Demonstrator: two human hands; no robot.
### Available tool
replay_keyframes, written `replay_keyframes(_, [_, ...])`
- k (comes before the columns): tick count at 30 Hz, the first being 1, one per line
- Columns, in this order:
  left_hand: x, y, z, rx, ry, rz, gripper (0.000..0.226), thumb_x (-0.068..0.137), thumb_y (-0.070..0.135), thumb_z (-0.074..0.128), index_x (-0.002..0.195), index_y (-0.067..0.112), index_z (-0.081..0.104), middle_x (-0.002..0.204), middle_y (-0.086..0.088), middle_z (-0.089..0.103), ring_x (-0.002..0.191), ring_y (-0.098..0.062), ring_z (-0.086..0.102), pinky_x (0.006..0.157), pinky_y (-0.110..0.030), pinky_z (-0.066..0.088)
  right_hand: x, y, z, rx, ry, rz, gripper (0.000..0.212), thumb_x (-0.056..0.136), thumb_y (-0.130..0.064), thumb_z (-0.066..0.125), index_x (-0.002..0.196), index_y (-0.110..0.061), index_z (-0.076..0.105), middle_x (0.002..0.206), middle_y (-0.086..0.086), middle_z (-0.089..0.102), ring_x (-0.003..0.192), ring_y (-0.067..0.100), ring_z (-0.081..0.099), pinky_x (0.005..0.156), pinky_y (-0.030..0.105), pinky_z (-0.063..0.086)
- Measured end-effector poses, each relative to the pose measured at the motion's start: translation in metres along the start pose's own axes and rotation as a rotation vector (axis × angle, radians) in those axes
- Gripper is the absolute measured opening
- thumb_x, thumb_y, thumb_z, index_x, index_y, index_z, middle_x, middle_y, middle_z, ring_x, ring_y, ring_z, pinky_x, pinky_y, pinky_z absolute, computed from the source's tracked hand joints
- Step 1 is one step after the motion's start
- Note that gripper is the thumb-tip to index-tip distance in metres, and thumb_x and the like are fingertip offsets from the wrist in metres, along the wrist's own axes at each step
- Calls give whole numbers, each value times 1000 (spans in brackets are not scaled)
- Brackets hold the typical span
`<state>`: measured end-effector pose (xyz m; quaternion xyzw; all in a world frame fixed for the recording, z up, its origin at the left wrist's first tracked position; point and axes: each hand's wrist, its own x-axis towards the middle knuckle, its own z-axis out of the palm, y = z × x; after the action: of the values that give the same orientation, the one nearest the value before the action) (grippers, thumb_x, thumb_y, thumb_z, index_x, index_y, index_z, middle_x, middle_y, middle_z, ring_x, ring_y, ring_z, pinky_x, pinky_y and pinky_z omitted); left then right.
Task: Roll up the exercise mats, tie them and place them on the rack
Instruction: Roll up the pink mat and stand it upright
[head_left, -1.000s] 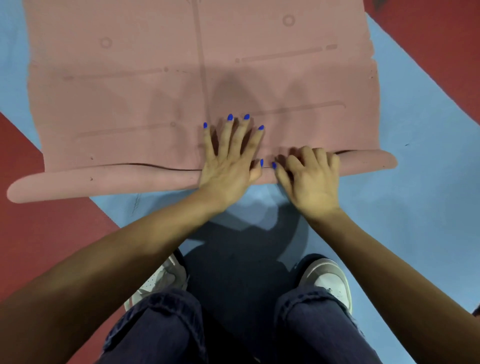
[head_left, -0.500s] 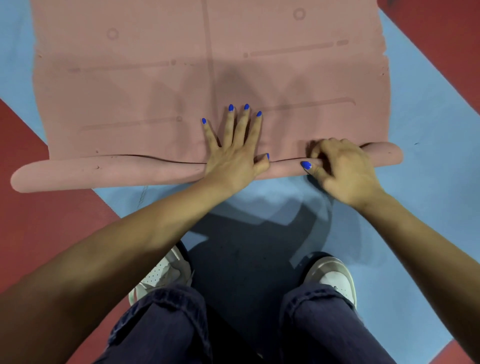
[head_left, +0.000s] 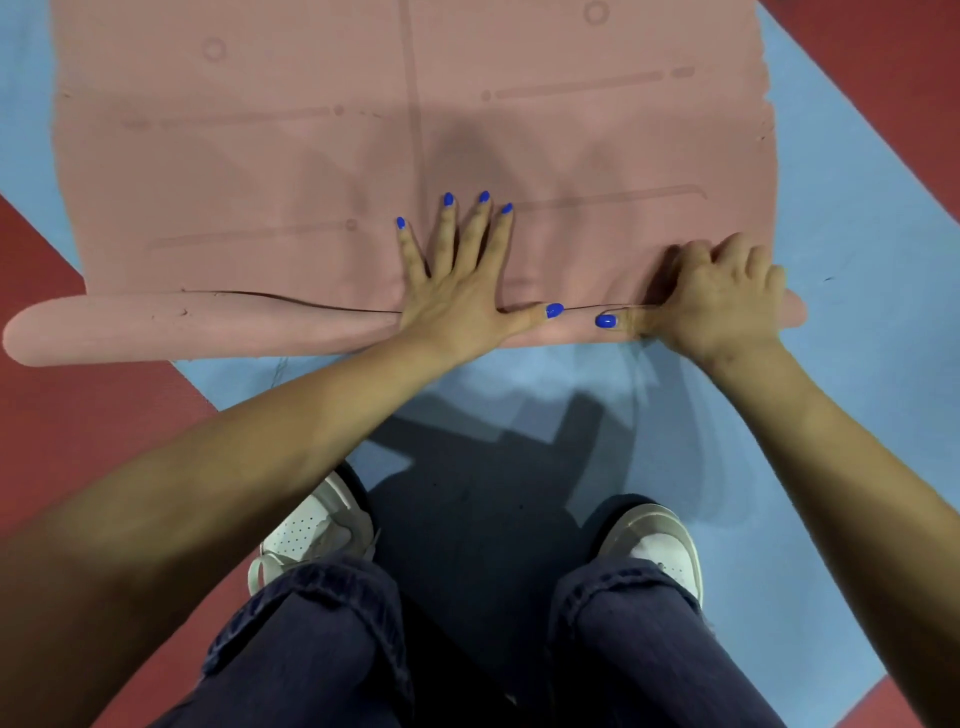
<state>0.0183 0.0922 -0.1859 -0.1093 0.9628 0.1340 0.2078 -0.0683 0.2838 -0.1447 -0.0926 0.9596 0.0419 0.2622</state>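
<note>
A pink exercise mat (head_left: 291, 171) lies flat on the floor in front of me, stretching away to the top of the view. Its near end is curled into a thin roll (head_left: 182, 327) that runs from far left to far right. My left hand (head_left: 462, 291) presses flat on the mat at the middle of the roll, fingers spread and pointing away from me. My right hand (head_left: 722, 301) is curled over the right end of the roll, fingers wrapped around it and thumb pointing left.
The mat rests on blue floor padding (head_left: 857, 322) bordered by red padding (head_left: 67, 426) at left and far right. My knees in dark trousers and two white shoes (head_left: 311, 535) are just behind the roll.
My right hand has slid from the middle of the roll out to its right end and closed over it. My left hand has stayed flat at the middle.
</note>
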Motion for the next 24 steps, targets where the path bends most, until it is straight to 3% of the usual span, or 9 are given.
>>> replay_keyframes(1, [0, 0, -1, -10, 0, -3, 109, 74, 87, 27, 152, 22, -12, 159, 3, -18, 144, -27, -25, 109, -65, -15, 3, -3, -4, -144, -8, 49, 81, 64, -74, 62, 113, -10, 52, 120, 17, 42, 115, 32, 37, 99, 38, 25])
replay_keyframes(3, [2, 0, -2, -38, -8, -8, 110, 73, 87, 29, 152, 22, -12, 159, 4, -19, 144, -26, -25, 109, -64, -17, 11, -15, -13, -347, 51, 53, 67, 78, -62, 59, 124, -15, 53, 125, 13, 42, 120, 29, 35, 103, 37, 22])
replay_keyframes(5, [2, 0, -2, -43, -13, -11, 110, 73, 87, 29, 152, 23, -12, 159, 5, -19, 143, -25, -26, 108, -63, -19, 21, -31, -17, -387, 62, -20, 53, 85, -48, 57, 127, -16, 53, 128, 11, 48, 123, 28, 38, 103, 35, 23])
replay_keyframes(9, [2, 0, -1, -40, -14, -5, 109, 73, 87, 28, 152, 23, -13, 159, 5, -20, 143, -25, -27, 108, -64, -18, 21, -29, -20, -188, -153, -57, 43, 81, -48, 66, 109, -17, 59, 111, 11, 61, 110, 30, 53, 93, 35, 31])
replay_keyframes(12, [2, -1, 0, -32, -3, -5, 110, 73, 87, 27, 152, 23, -14, 159, 4, -20, 143, -25, -27, 108, -64, -18, 6, 4, -2, 31, -97, -243, 46, 76, -63, 61, 78, -18, 54, 78, 5, 56, 83, 28, 49, 82, 33, 31])
replay_keyframes(15, [1, -2, 0, -24, -2, -9, 112, 71, 88, 27, 152, 22, -13, 159, 4, -20, 143, -25, -26, 109, -64, -17, -3, 24, 8, 637, -116, -282, 39, 65, -57, 65, 63, -20, 51, 61, -3, 49, 58, 9, 43, 60, 19, 35])
replay_keyframes(17, [1, -1, -1, -18, 2, -10, 112, 71, 88, 27, 152, 23, -13, 159, 4, -19, 144, -25, -26, 109, -64, -16, 0, 28, 5, 814, -191, -212, 39, 57, -50, 74, 61, -17, 53, 57, -6, 48, 51, 4, 39, 52, 17, 35])
replay_keyframes(20, [2, -1, 1, -18, 10, -11, 113, 70, 89, 27, 152, 22, -12, 159, 5, -19, 144, -25, -25, 109, -63, -17, 2, 35, 1, 841, -303, -201, 43, 56, -45, 79, 65, -9, 58, 57, -4, 50, 52, 10, 40, 52, 24, 35])
replay_keyframes(24, [1, 0, 2, -14, 20, -7, 113, 70, 89, 27, 152, 22, -10, 159, 4, -18, 144, -25, -25, 110, -63, -16, -5, 39, 1, 675, -280, -265, 18, 80, -20, 75, 75, -12, 60, 67, 3, 59, 60, 15, 48, 61, 27, 40])
